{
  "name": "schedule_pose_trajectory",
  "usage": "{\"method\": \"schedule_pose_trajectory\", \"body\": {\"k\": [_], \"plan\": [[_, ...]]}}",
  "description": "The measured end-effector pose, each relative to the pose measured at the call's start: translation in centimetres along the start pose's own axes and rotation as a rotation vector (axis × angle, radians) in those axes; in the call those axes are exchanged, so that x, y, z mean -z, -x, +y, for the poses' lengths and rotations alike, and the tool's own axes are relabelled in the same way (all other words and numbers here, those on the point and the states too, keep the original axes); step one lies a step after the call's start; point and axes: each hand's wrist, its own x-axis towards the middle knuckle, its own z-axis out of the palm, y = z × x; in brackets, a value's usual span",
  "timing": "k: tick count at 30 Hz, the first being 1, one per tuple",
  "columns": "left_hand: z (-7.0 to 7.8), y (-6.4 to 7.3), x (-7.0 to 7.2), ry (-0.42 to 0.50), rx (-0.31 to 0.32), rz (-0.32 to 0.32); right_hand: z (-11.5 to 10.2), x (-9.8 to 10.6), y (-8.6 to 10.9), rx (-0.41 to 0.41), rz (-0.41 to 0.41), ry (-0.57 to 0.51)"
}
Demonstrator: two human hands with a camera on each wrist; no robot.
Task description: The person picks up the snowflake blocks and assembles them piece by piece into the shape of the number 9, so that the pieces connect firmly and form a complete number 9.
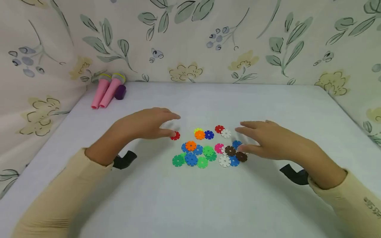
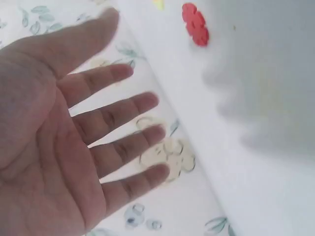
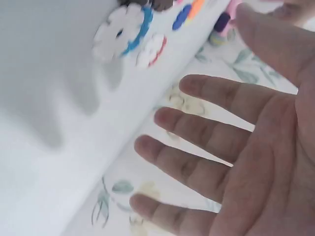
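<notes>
Several flat, notched plastic discs in many colours lie scattered on the white table between the two hands, some overlapping, such as a blue disc (image 1: 191,159) and a dark green disc (image 1: 178,161). The left hand (image 1: 146,125) hovers at their left with its thumb tip by a red disc (image 1: 176,136); its palm and spread, straight fingers (image 2: 123,111) hold nothing in the left wrist view. On the other side, the right hand (image 1: 268,140) has its thumb over the discs near a brown disc (image 1: 241,157). Its fingers (image 3: 197,130) are spread and relaxed, with nothing held.
Two pink toy microphones (image 1: 110,92) lie at the table's back left corner, with a short purple cylinder (image 1: 120,92) beside them. Leaf-and-flower patterned cloth (image 1: 184,39) hangs behind and along the sides of the white table (image 1: 190,201). Black straps (image 1: 125,160) show at both wrists.
</notes>
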Motion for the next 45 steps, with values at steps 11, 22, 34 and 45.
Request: {"method": "schedule_pose_trajectory", "body": {"k": [11,22,34,45], "plan": [[2.8,-7.3,-1.6,0.024,-0.044,-0.095,-3.4,-1.7,-5.3,0.032,-0.110,-0.086],[3.4,-8.8,-1.4,0.086,-0.037,-0.142,-3.7,-1.7,-7.0,0.015,-0.193,-0.154],[3.2,-8.1,-1.9,0.191,-0.090,-0.091,-2.8,-1.3,-7.7,0.081,-0.230,-0.261],[1.8,-5.2,-0.3,0.392,-0.268,0.123,-2.0,1.3,-6.9,0.109,-0.057,-0.583]]}}
